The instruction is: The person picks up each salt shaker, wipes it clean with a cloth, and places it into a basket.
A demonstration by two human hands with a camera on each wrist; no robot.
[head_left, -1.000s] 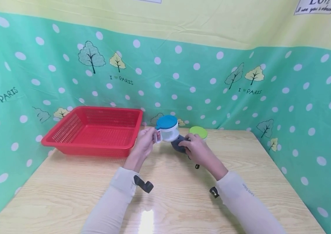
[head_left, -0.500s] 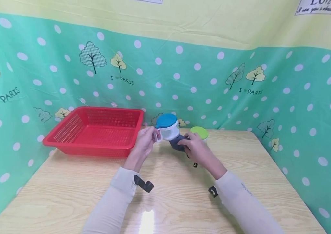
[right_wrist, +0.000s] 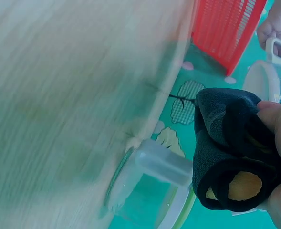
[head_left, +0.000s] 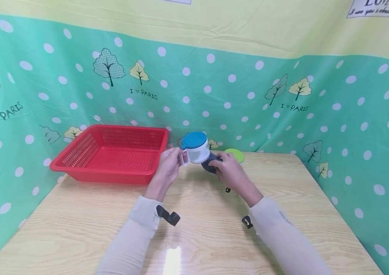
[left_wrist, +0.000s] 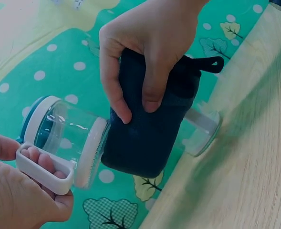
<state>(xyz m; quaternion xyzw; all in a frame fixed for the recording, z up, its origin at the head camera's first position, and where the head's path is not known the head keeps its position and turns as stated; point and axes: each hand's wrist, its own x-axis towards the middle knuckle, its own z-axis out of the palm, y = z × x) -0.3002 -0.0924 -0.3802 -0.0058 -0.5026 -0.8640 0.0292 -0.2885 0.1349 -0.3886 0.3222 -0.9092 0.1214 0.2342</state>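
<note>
My left hand [head_left: 168, 166] holds a clear jar [head_left: 199, 156] by its white handle [left_wrist: 47, 171], raised above the table. The jar has a blue lid [head_left: 194, 140] and a white ring round its base. My right hand [head_left: 230, 172] pinches a folded dark blue cloth [left_wrist: 142, 133] with black edging and a hanging loop [left_wrist: 212, 64]. The cloth lies against or just beside the jar's base; exact contact is hard to tell. Behind the right hand stands a second clear jar [right_wrist: 154, 183] with a green lid [head_left: 236, 155], partly hidden by that hand.
A red plastic basket [head_left: 112, 178] stands at the back left of the wooden table [head_left: 208, 236], left of the hands. A green and yellow patterned curtain [head_left: 194, 76] hangs behind the table and along its sides.
The blue-lidded jar has risen slightly in the left hand. My right hand has moved a little up and to the left with the cloth, staying by the jar's base.
</note>
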